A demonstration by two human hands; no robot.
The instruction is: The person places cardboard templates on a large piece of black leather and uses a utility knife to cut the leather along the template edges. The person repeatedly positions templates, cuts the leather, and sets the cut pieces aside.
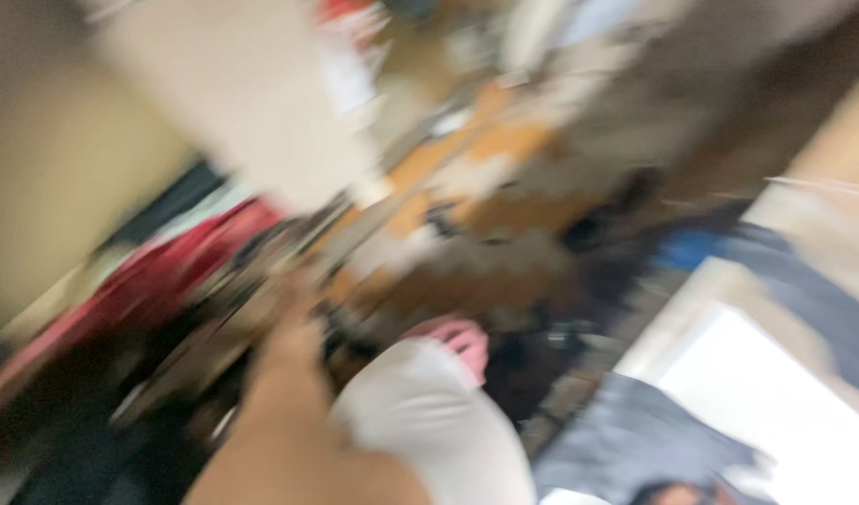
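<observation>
Across the whole head view everything is smeared by motion blur, so shapes stay soft. Largest is a pale, flat panel [233, 103] at upper left, then a bright white sheet [776, 411] at lower right with dark grey-blue cloth [635, 440] just beside it. Red fabric [158, 281] lies at left. Your bare forearm reaches up from the bottom edge to your hand [294, 341], beside a rounded white cloth bundle [429, 421]. Which hand it is, and whether it grips anything, you cannot tell.
</observation>
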